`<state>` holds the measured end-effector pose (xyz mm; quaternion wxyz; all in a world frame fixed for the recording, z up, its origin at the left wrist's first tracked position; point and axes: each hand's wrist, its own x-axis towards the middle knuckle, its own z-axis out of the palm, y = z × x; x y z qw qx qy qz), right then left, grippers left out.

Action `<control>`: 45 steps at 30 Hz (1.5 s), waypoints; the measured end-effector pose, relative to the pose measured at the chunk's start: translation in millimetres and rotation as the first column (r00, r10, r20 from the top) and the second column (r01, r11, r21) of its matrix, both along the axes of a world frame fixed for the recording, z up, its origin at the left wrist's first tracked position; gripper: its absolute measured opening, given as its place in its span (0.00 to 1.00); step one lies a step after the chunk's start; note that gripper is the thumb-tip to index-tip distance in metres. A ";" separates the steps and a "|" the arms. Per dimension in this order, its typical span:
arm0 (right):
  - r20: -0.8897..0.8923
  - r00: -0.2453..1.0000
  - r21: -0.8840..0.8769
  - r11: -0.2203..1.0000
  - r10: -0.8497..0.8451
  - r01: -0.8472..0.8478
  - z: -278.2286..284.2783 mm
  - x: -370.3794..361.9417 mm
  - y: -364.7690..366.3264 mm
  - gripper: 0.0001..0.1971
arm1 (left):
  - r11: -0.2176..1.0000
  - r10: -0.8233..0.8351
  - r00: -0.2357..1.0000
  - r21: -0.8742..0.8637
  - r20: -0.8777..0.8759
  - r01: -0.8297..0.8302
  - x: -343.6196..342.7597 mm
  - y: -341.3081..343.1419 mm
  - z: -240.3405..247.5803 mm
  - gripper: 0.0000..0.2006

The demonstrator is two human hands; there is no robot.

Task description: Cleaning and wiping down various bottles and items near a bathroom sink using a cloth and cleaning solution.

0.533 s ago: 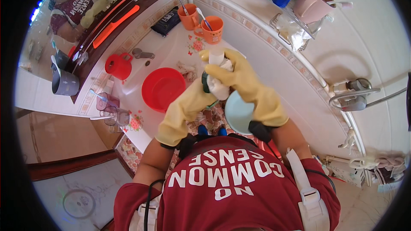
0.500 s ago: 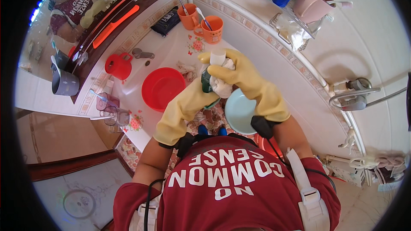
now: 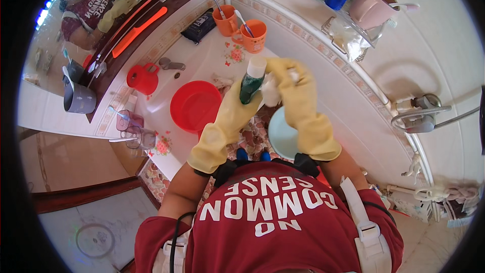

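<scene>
Both my hands wear long yellow rubber gloves. My left hand (image 3: 233,105) is closed round a dark green bottle (image 3: 250,87) with a white cap, held upright over the gap in front of the sink counter. Right beside it, my right hand (image 3: 297,87) grips a bunched white cloth (image 3: 271,91); motion blurs its fingers. The cloth hangs just right of the bottle, and whether they touch I cannot tell. Below my right forearm is a light blue basin (image 3: 282,132), partly covered by the glove. A red basin (image 3: 194,105) rests in the sink, left of my left hand.
Two orange mugs (image 3: 253,38) with toothbrushes and a dark packet (image 3: 198,25) stand at the counter's back. A red mug (image 3: 143,79) sits beside the tap (image 3: 172,64). Left is a shelf with an orange comb (image 3: 139,33); right, a wall shower fitting (image 3: 424,114).
My right hand has moved right with the cloth, off the bottle, so more of the bottle's green side shows. My left hand keeps its grip; the view has shifted slightly.
</scene>
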<state>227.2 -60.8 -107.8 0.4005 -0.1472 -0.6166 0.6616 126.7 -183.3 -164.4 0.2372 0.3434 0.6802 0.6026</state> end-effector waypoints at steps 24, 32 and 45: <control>0.249 0.968 0.850 0.485 -0.024 -0.206 49.6 -11.4 13.7 0.10 | 0.979 -0.142 0.978 -0.166 -0.155 0.116 -7.5 -5.4 -5.6 0.22; -0.035 0.878 0.768 0.575 0.478 -0.282 24.1 -3.1 38.2 0.05 | 0.978 -0.191 0.969 0.109 0.157 0.176 22.0 5.3 9.2 0.28; 0.447 0.893 0.798 0.431 0.045 -0.421 31.7 0.7 34.5 0.10 | 0.953 -0.247 0.968 -0.192 -0.043 0.234 14.9 5.2 -7.1 0.22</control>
